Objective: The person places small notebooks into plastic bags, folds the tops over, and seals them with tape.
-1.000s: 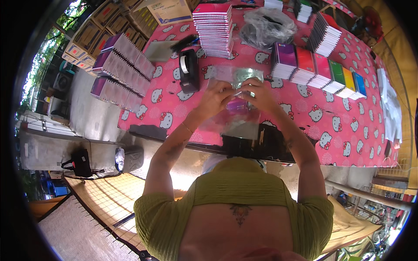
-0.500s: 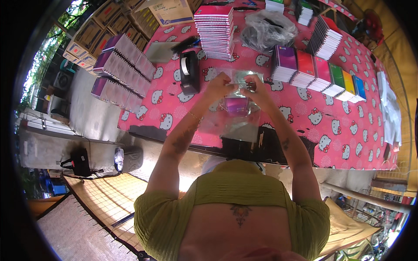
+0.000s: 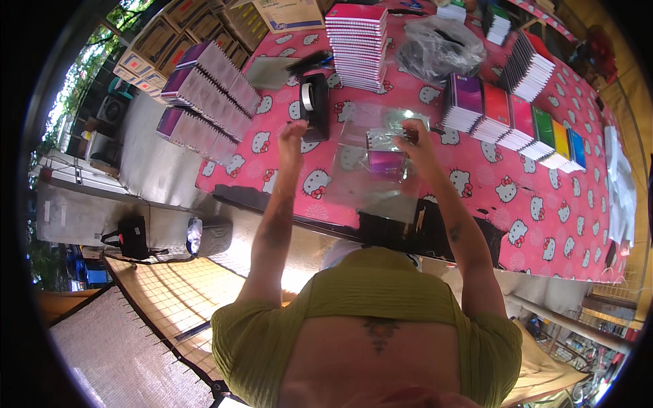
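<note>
A small purple notebook (image 3: pixel 386 162) lies in front of me under a clear plastic wrapper (image 3: pixel 350 178), whose upper part is crumpled and shiny. My right hand (image 3: pixel 417 141) is at the wrapper's upper right, fingers bent and closed on a fold of the plastic. To the left stands a black tape dispenser (image 3: pixel 318 112) with a roll of tape (image 3: pixel 307 96). My left hand (image 3: pixel 292 139) is beside the dispenser's near end, its fingers drawn together; whatever is between them is too small to make out.
A tall stack of spiral notebooks (image 3: pixel 357 51) stands beyond the dispenser. Purple notebooks (image 3: pixel 204 102) are piled at left, near cardboard boxes (image 3: pixel 153 58). Coloured notebook stacks (image 3: pixel 494 109) line the right side, with a crumpled plastic bag (image 3: pixel 441 51) behind. A patterned pink cloth (image 3: pixel 507 197) covers the table.
My left hand has left the wrapper and moved left to the tape dispenser. My right hand stays at the wrapper. The whole view has shifted slightly.
</note>
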